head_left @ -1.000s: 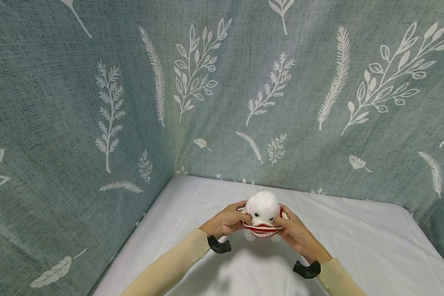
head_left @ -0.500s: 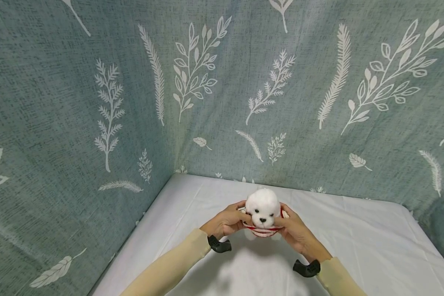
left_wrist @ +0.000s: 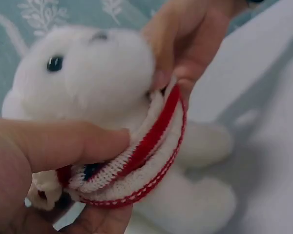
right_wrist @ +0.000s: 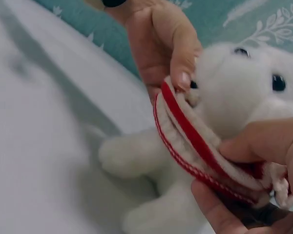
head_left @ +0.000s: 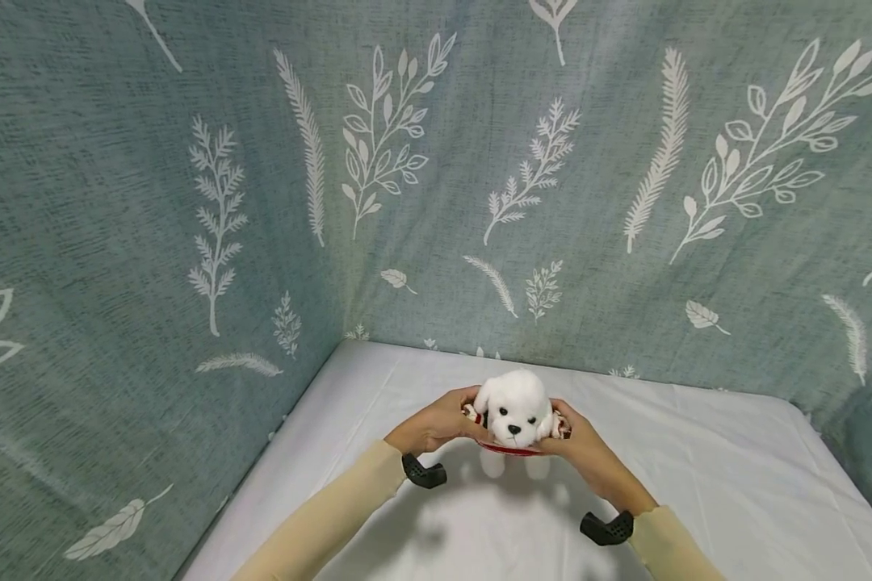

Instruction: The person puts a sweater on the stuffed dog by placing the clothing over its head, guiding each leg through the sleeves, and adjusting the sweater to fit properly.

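Head view: the plush dog (head_left: 517, 407) is held between the left hand (head_left: 439, 423) and right hand (head_left: 587, 450), over the sheet (head_left: 516, 537). Left wrist view: the left hand pinches the knit (left_wrist: 150, 142) below the dog's head. Right wrist view: the right hand pinches its opposite side.

Dog (head_left: 516, 397): plush, short soft-looking pile, matt.
Eyes (left_wrist: 54, 63): glossy, smooth, plastic-looking, on the dog's face.
Knitwear (left_wrist: 144, 151): ribbed yarn, textured, matt, just under the dog's head.
Sheet (head_left: 538, 537): smooth matt cloth, below the dog.
Curtain (head_left: 436, 202): woven-looking matt cloth, behind the dog.
Sleeves (head_left: 334, 508): smooth matt cloth, nearer the camera than the dog.
Wrist bands (head_left: 423, 471): matt, perforated, plastic-looking.
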`<state>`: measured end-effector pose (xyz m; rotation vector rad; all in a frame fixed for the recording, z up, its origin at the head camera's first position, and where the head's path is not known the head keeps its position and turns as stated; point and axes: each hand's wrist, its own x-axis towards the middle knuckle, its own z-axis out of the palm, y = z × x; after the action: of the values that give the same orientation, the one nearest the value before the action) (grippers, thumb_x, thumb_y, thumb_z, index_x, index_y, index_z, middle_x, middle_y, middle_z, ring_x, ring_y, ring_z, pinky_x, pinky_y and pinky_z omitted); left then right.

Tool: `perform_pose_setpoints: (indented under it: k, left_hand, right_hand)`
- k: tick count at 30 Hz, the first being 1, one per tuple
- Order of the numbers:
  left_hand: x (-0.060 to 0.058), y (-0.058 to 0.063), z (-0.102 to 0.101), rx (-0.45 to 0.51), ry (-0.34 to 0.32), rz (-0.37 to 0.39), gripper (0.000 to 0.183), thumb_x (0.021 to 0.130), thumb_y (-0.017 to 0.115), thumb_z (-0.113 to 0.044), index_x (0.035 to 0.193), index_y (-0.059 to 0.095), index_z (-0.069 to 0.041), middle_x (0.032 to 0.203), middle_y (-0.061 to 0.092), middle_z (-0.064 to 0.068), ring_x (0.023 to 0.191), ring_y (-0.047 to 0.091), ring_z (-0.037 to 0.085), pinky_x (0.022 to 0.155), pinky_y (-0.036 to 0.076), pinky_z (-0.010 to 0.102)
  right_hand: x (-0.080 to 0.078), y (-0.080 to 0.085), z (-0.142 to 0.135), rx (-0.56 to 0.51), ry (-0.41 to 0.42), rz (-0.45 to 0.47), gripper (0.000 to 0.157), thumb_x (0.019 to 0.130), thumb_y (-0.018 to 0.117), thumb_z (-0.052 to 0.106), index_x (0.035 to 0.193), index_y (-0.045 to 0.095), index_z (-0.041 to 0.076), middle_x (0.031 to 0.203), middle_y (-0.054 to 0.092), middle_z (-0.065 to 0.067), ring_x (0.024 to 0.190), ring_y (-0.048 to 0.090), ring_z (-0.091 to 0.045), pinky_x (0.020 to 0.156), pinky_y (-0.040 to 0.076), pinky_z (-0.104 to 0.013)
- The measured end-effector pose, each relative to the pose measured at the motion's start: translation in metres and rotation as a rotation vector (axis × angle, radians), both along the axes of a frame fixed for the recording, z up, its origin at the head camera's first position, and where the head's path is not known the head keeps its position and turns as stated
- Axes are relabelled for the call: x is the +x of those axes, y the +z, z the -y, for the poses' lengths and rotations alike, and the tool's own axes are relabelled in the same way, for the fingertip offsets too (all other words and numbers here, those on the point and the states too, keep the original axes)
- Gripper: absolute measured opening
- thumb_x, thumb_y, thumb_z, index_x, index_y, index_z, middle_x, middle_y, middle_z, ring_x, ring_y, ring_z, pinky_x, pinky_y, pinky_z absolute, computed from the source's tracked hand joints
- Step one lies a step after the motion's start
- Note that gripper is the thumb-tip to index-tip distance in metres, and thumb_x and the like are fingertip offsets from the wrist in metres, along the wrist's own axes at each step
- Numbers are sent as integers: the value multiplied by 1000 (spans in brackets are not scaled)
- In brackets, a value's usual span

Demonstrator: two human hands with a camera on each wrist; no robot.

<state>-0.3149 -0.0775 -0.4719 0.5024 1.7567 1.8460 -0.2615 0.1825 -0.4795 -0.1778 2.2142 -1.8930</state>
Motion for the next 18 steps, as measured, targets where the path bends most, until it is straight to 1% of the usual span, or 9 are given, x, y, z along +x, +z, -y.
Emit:
perform_pose_setpoints:
  k: [2, 4, 7, 9, 11, 15, 18]
  left_hand:
    - [-4, -2, 3, -19, -25, -51, 77, 76, 79, 17, 143, 59, -15, 135, 59, 11, 117, 62, 26, 93, 55, 38]
    - [-7, -3, 5, -39, -33, -84, 78, 75, 78, 18, 143, 59, -16, 135, 59, 10, 117, 62, 25, 93, 55, 38]
    - [-10, -7, 6, -86, -9, -117, 71, 77, 77, 13, 140, 60, -16, 127, 63, 9, 107, 63, 22, 87, 55, 37]
    - [-12, -9, 4, -119, 24, -120, 63, 79, 76, 6, 137, 62, -17, 121, 64, 8, 98, 63, 20, 81, 54, 37]
    - [-13, -11, 2, -156, 47, -125, 57, 83, 76, -1, 135, 63, -19, 118, 66, 6, 95, 63, 19, 79, 53, 40]
    - [-16, -15, 0, -199, 61, -158, 54, 88, 78, -7, 136, 63, -24, 122, 67, 1, 104, 63, 19, 85, 54, 44]
    - [-17, -18, 0, -193, 65, -192, 54, 89, 79, -5, 137, 64, -24, 126, 66, -1, 112, 61, 19, 90, 52, 43]
  right_hand:
    - [0, -1, -3, 23, 8, -20, 75, 88, 79, 9, 153, 42, 13, 151, 46, -16, 133, 49, -34, 95, 51, -46]
    - [0, -3, -4, 45, 8, -39, 77, 87, 82, 11, 153, 43, 14, 150, 47, -16, 132, 50, -34, 94, 52, -45]
    - [0, -6, -3, 59, 7, -73, 76, 87, 82, 10, 153, 43, 14, 151, 47, -16, 133, 49, -34, 93, 52, -44]
    - [-1, -8, -3, 54, 8, -83, 77, 87, 81, 9, 153, 42, 13, 152, 46, -16, 134, 48, -36, 93, 52, -44]
    - [-2, -9, -3, 43, 9, -90, 78, 87, 82, 8, 154, 42, 13, 152, 45, -17, 135, 47, -36, 93, 52, -44]
    - [-4, -10, -4, 40, 8, -89, 78, 87, 81, 9, 154, 41, 13, 153, 44, -18, 135, 47, -37, 92, 53, -43]
    - [-5, -9, -5, 48, 1, -88, 79, 87, 82, 9, 154, 41, 13, 152, 43, -18, 134, 47, -37, 93, 53, -44]
